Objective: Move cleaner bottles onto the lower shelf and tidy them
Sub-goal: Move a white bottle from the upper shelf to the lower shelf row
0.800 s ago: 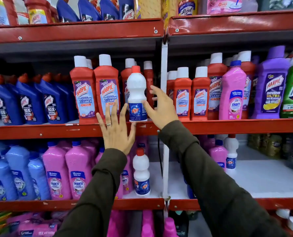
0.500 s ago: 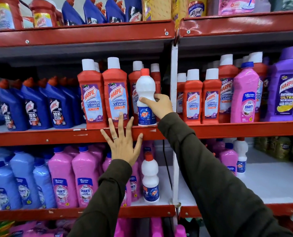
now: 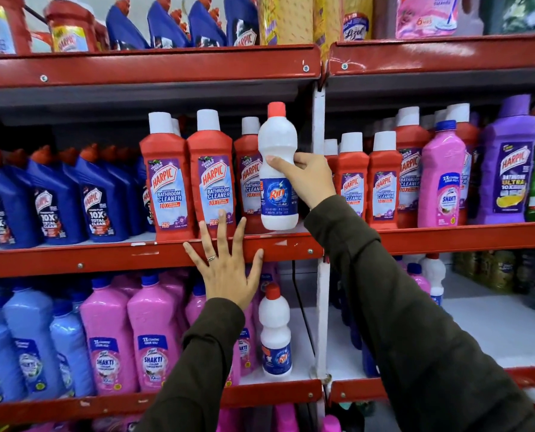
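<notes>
A white Rin bottle (image 3: 277,157) with a red cap and blue label stands upright at the front of the middle shelf (image 3: 135,254), its base at the shelf's lip. My right hand (image 3: 305,179) is wrapped around its waist from the right. My left hand (image 3: 225,263) is spread flat with fingers apart against the red front edge of that shelf, holding nothing. On the lower shelf (image 3: 294,374) a second white Rin bottle (image 3: 275,332) stands beside pink Shakti bottles (image 3: 154,341). A third white bottle (image 3: 434,275) stands on the lower right shelf.
Red Harpic bathroom cleaner bottles (image 3: 211,173) flank the held bottle. Blue Harpic bottles (image 3: 97,198) fill the middle left. Light blue bottles (image 3: 32,344) stand lower left. A white upright post (image 3: 320,275) divides the bays. The lower right shelf (image 3: 494,332) shows bare white surface.
My right hand went from open beside the white bottle to closed around its waist. My left hand stayed spread on the shelf edge. The view shifted slightly.
</notes>
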